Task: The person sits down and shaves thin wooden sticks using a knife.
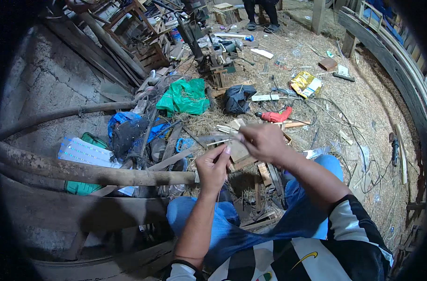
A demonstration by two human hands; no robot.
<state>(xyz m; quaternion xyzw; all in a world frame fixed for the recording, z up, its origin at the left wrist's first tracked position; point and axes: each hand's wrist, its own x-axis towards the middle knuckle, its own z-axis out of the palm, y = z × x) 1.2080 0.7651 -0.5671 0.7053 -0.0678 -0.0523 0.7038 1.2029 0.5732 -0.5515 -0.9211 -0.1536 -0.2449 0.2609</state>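
My left hand (pixel 213 165) is closed in a pinch, thumb and finger pressed on a thin pale strip whose end shows near the fingertips. A fine light line hangs below that hand. Just to the right and slightly higher, my right hand (pixel 264 142) is a closed fist. From it a narrow grey blade-like tool (pixel 212 138) points left, smeared by motion, and its handle is hidden in the fist. The two hands nearly meet above my knees. Behind them lie pale wooden sticks (pixel 230 127) and a flat board piece (pixel 239 149).
Beyond the hands lie a red power drill (pixel 275 115), a black bag (pixel 239 98) and a green plastic bag (pixel 184 97). A bamboo pole (pixel 96 171) crosses at left. Cables and an angle grinder (pixel 394 149) lie right. Another person's feet (pixel 262 27) show at the top.
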